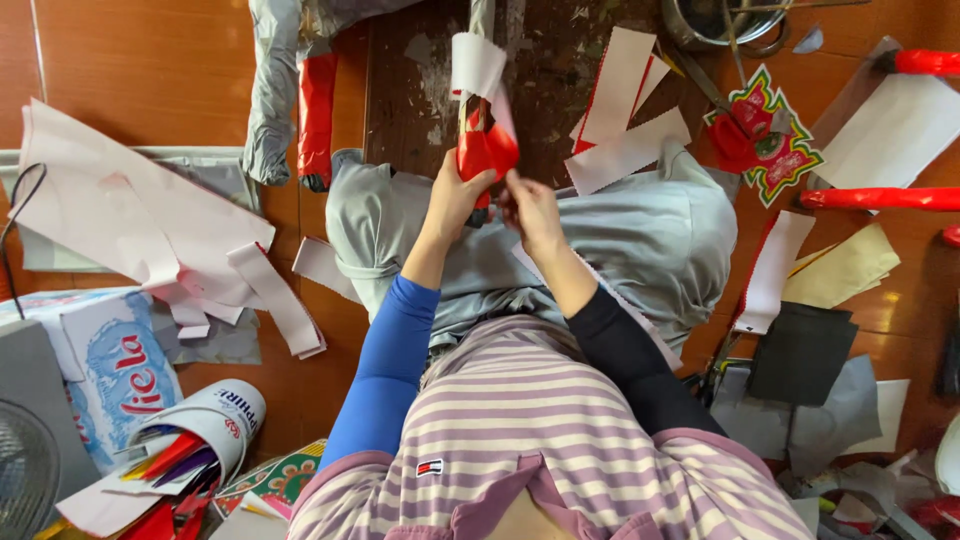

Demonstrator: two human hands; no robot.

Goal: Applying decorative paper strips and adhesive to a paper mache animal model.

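**Both hands on a red paper piece over the lap**

My left hand [458, 195] closes around the lower part of a red paper piece [487, 150] mounted on an upright stick, steadying it. My right hand [530, 208] pinches narrowly at its lower edge, fingertips drawn together, apparently so the paper can be folded or pressed against the stick. A white strip [477, 65] curls above the red, free at its top. The piece sits directly above my knees, near the centre of view, held close so both hands can meet on it.

I sit on an orange-brown wooden floor [150, 70], with a darker, scuffed board [420, 90] ahead. White paper strips [625, 120] lie just beyond my knees; pale sheets [120, 210] lie to the left, red rolled tubes [880, 198] to the right, and a cup of coloured scraps [200, 440] lower left.
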